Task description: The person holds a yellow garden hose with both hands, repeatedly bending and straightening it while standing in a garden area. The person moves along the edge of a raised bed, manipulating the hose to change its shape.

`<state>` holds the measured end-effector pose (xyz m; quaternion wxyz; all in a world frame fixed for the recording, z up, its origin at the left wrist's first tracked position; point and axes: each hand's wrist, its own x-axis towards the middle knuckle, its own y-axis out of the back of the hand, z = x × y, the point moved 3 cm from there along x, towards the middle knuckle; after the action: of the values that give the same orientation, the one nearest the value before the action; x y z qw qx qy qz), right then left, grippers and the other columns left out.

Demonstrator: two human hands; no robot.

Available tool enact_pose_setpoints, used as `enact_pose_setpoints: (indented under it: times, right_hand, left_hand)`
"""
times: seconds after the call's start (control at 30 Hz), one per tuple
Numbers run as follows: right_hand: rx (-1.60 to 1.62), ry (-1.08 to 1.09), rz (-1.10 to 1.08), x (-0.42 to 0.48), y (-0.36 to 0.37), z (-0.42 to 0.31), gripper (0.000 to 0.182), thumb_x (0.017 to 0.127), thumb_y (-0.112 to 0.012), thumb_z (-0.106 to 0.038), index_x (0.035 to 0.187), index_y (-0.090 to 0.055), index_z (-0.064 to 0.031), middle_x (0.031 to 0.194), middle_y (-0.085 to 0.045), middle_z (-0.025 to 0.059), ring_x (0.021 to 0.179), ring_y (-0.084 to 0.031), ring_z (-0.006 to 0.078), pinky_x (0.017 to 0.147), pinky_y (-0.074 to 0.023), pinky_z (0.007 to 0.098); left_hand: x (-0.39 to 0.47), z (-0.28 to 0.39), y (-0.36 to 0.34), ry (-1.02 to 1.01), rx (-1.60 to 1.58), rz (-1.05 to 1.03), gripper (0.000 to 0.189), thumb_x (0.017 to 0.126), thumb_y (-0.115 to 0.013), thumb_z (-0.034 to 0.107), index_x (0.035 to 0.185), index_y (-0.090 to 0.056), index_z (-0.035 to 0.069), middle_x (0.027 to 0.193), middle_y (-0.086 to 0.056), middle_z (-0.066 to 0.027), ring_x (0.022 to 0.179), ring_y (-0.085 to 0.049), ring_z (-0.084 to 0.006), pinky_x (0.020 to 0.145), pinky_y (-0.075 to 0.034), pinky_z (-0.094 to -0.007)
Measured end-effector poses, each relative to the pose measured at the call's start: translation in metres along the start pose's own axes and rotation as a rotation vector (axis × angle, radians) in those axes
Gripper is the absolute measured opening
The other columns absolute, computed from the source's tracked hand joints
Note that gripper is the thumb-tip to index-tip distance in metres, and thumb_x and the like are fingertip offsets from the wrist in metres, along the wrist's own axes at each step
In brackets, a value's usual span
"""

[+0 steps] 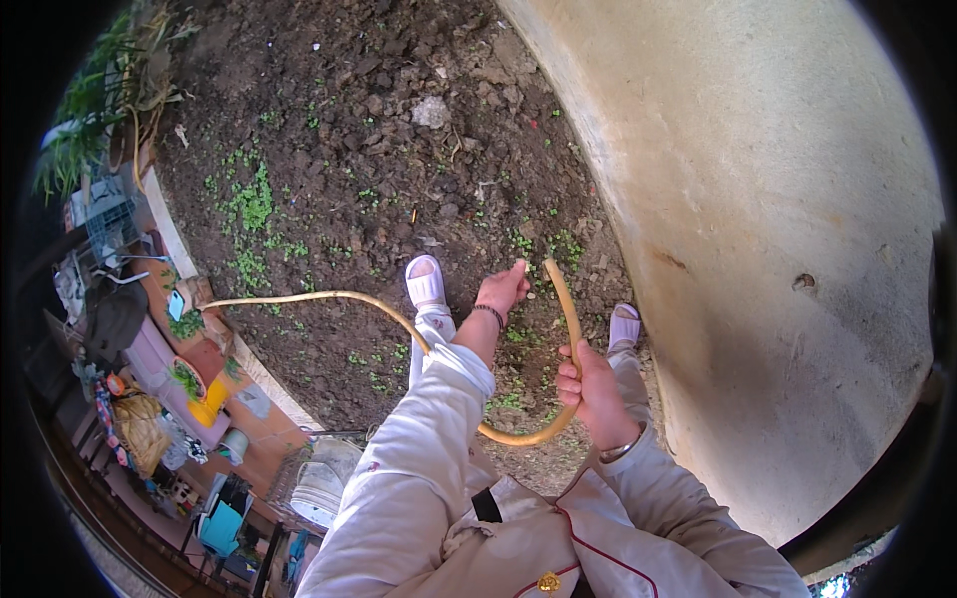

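Observation:
My right hand (598, 392) grips a yellow hose (564, 299) a short way below its open end, which points away from me over the soil. From my grip the hose bends in a loop, passes beneath my left forearm and runs left to the bed's edge. My left hand (505, 290) is held out left of the hose end, apart from it, with its fingers curled together. A small pale speck shows at its fingertips; I cannot tell whether it is held. Dark, clumpy soil (359, 179) with small green seedlings (254, 198) lies below.
A concrete wall (770, 224) curves along the right. At left, a pale curb (168, 224) borders a tiled floor with a light-blue phone (176, 305), a potted plant (187, 377), a wicker basket (142, 430) and stacked buckets (318, 486). A whitish stone (431, 112) lies ahead.

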<state>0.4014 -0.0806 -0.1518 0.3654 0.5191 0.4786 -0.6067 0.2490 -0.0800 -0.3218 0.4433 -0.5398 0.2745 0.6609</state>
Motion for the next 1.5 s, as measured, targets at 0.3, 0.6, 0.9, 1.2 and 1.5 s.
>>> enact_pose_setpoints:
  times: [0.3, 0.6, 0.9, 1.2, 1.5]
  right_hand:
    - [-0.04, -0.112, -0.061, 0.009, -0.016, 0.021, 0.032, 0.095, -0.04, -0.039, 0.098, -0.047, -0.0083, 0.064, -0.037, -0.0034, 0.047, -0.032, 0.0054, 0.039, -0.0258, 0.0196]
    - [-0.223, 0.004, -0.258, 0.022, -0.099, 0.012, 0.033, 0.095, -0.04, -0.039, 0.098, -0.048, -0.0079, 0.064, -0.038, -0.003, 0.046, -0.033, 0.0056, 0.038, -0.0275, 0.0204]
    - [-0.227, 0.038, -0.272, 0.047, -0.171, -0.027, 0.029, 0.096, -0.039, -0.034, 0.094, -0.046, -0.0051, 0.064, -0.041, -0.0016, 0.046, -0.034, 0.0062, 0.038, -0.0277, 0.0198]
    - [-0.309, 0.172, -0.185, 0.071, -0.209, -0.104, 0.031, 0.095, -0.041, -0.032, 0.097, -0.045, -0.0007, 0.064, -0.037, -0.0012, 0.046, -0.031, 0.0056, 0.037, -0.0262, 0.0183]
    - [-0.121, 0.068, -0.339, 0.103, -0.217, -0.109, 0.032, 0.093, -0.047, -0.029, 0.104, -0.047, 0.0022, 0.073, -0.047, 0.0052, 0.059, -0.046, 0.0123, 0.051, -0.0445, 0.0226]
  left_hand:
    - [-0.03, -0.039, 0.002, 0.167, 0.017, -0.008, 0.022, 0.093, -0.043, 0.015, 0.113, -0.049, 0.009, 0.079, -0.057, -0.0023, 0.063, -0.053, -0.0115, 0.056, -0.045, -0.0234]
    - [-0.061, 0.007, 0.054, 0.034, -0.292, -0.078, 0.025, 0.094, -0.046, 0.031, 0.088, -0.054, 0.008, 0.055, -0.042, 0.0037, 0.05, -0.045, -0.01, 0.047, -0.041, -0.0239]
    - [-0.115, 0.05, 0.054, -0.087, -0.126, -0.269, 0.038, 0.094, -0.037, 0.04, 0.098, -0.057, 0.008, 0.084, -0.059, -0.0015, 0.074, -0.057, -0.0134, 0.071, -0.048, -0.0283]
    - [-0.161, 0.067, 0.068, -0.484, 0.24, -0.43, 0.054, 0.093, -0.034, 0.053, 0.091, -0.057, 0.004, 0.067, -0.049, 0.0017, 0.061, -0.045, -0.0098, 0.058, -0.039, -0.0243]
    - [-0.185, 0.079, 0.071, -0.69, 0.459, 0.001, 0.041, 0.09, -0.047, 0.043, 0.084, -0.053, 0.003, 0.061, -0.05, -0.0119, 0.06, -0.051, -0.0285, 0.054, -0.042, -0.038]
